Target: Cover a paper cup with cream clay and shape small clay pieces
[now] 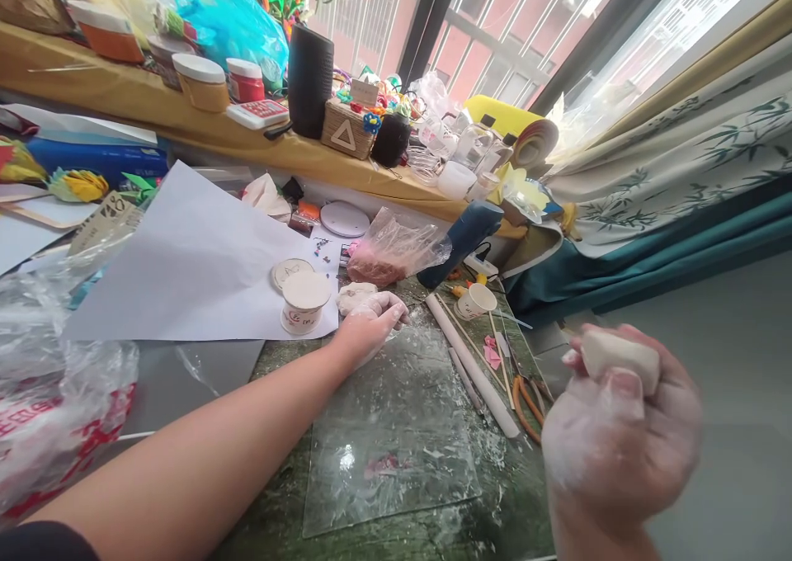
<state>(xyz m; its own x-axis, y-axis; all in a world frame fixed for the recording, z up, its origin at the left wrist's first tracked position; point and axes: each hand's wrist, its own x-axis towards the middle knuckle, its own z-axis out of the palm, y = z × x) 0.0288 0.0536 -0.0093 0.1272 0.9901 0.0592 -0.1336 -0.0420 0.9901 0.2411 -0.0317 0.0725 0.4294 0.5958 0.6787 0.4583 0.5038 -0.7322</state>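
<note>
My right hand [624,437], dusted with white powder, is raised at the right and grips a pale lump of clay [620,360] between thumb and fingers. Across the table reaches my left hand [373,323], its powdery fingers curled closed; what they hold, if anything, is hidden. Just behind it lies a whitish clay lump [355,295], partly covered by the hand. A smeared clear sheet [396,429] lies flat below my left hand. Left of that hand, a paper cup [302,318] carries a pale round disc [306,289], with another marked disc [293,272] behind.
A white rolling pin [473,367], thin sticks, orange-handled scissors [527,408] and another paper cup [475,300] lie to the right. Behind are a bag of brown material [387,256] and a dark blue cylinder [461,243]. White paper [186,264] covers the left; jars line the sill [247,144].
</note>
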